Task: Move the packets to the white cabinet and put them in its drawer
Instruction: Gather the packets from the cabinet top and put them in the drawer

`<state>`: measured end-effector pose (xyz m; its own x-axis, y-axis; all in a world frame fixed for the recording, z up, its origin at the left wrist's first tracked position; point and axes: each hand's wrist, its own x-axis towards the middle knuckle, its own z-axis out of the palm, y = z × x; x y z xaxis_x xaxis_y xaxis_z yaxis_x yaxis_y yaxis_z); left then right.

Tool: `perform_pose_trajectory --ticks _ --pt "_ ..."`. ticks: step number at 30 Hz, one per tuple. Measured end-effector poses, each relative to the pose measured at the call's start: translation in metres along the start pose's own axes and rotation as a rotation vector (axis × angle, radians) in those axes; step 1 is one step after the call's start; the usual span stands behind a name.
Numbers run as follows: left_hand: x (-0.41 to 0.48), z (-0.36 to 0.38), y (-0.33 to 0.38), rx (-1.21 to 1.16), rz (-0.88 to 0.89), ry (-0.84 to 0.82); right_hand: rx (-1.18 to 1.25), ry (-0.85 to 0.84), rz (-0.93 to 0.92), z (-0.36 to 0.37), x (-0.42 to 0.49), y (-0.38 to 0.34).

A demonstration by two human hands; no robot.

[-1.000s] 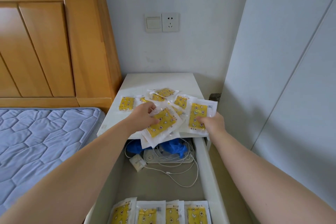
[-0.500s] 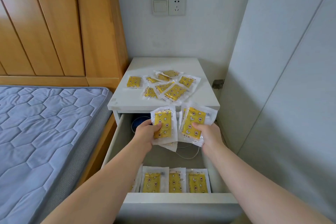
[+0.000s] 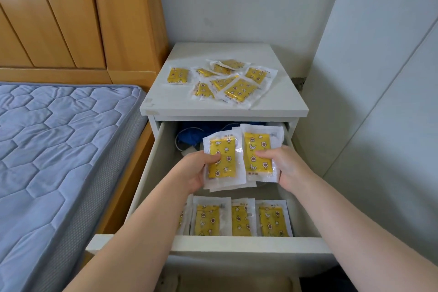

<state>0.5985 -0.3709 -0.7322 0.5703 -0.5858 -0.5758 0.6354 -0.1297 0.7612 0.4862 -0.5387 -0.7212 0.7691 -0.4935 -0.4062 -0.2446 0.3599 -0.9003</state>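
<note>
1. Yellow packets (image 3: 239,89) lie scattered on the white cabinet (image 3: 166,106); a front row (image 3: 239,220) already fills the open drawer (image 3: 237,246).
2. Over the drawer, the left hand (image 3: 194,170) pinches the left stack (image 3: 222,159) and the right hand (image 3: 286,168) the right stack (image 3: 257,154), upright and side by side, likely to set down as a second row.

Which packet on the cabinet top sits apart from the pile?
The leftmost packet, lying alone on the side toward the bed; the rest cluster in one heap.
</note>
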Motion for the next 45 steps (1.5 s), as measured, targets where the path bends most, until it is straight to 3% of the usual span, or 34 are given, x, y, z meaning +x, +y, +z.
perform_pose_trajectory --ticks 6,11,15,20,27,37,42,45 --pt "0.013 -0.005 0.010 0.158 0.102 0.282 0.112 0.093 0.108 -0.006 0.001 0.005" --pt "0.011 -0.016 0.021 0.107 0.082 0.296 0.101 0.091 0.197 0.001 -0.005 0.010" --pt "0.008 -0.031 0.033 0.533 0.319 0.484 -0.036 0.103 0.294 0.009 -0.007 0.019" --pt "0.009 -0.037 0.028 0.660 0.356 0.481 -0.193 0.060 0.418 0.031 -0.010 0.027" --pt "0.010 -0.036 0.033 0.594 0.504 0.498 -0.238 -0.025 0.467 0.097 -0.010 0.047" --pt "0.015 -0.048 0.035 0.527 0.446 0.505 -0.995 -0.191 0.207 0.144 -0.007 0.072" --pt "0.016 -0.053 0.037 0.463 0.436 0.496 -1.366 -0.470 0.397 0.146 -0.015 0.069" --pt "0.018 -0.056 0.037 0.435 0.420 0.476 -1.406 -0.559 0.326 0.143 -0.020 0.069"
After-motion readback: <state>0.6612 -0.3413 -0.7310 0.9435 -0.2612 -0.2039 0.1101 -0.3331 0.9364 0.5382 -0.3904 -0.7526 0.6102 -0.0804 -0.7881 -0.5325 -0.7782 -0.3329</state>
